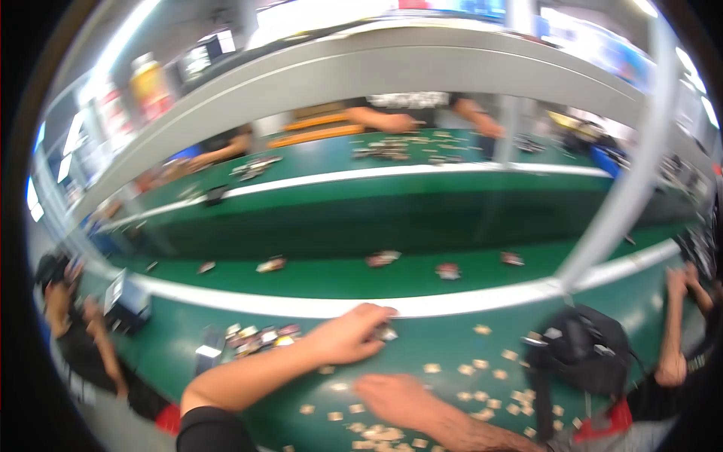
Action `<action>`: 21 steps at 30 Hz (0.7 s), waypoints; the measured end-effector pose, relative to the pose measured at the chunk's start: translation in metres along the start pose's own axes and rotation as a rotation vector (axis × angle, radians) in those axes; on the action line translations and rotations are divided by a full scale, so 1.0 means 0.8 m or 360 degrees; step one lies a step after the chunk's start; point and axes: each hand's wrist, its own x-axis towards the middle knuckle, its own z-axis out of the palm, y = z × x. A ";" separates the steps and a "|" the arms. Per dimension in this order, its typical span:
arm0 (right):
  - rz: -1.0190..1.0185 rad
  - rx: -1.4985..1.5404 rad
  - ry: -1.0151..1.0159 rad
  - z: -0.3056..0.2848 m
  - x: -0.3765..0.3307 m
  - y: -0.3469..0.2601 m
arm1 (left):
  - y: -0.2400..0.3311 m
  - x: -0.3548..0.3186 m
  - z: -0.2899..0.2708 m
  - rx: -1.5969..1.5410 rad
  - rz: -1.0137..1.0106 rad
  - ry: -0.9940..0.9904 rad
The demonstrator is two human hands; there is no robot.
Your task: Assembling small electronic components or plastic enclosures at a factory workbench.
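My left hand [348,333] reaches forward to the white rail [301,307], its fingers curled over a small pale-and-dark piece [387,332] that is too blurred to name. Behind that forearm lies a pile of small mixed parts [260,339], with a dark flat phone-like object [211,348] beside it. Closer to me, my right hand [395,401] is low over the green tabletop [301,431], back upward, its fingertips smeared by motion. Many small tan square pieces [380,435] are scattered around and in front of it.
Beyond the rail, a green strip [324,280] carries several small clusters of parts [384,258]. A black bag [586,348] sits at right, near a slanting grey post [621,196]. A grey box [126,300] stands at left. Other people work on both sides and across.
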 end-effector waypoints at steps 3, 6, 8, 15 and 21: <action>0.0069 -0.0086 0.0081 -0.019 0.001 -0.018 | 0.007 -0.074 0.010 -0.0045 0.0080 0.0180; 0.0059 0.0036 -0.0034 -0.022 0.011 -0.017 | -0.006 -0.118 0.038 -0.0072 0.0187 0.0348; 0.0367 0.0069 -0.0397 -0.026 0.013 -0.022 | 0.001 -0.129 0.044 -0.0052 0.0156 0.0395; 0.0507 0.0110 0.0284 -0.037 0.027 -0.056 | -0.003 -0.123 0.044 0.0017 0.0085 0.0329; 0.0285 0.0072 0.0255 -0.036 0.040 -0.023 | -0.009 -0.145 0.024 -0.0020 -0.0041 0.0365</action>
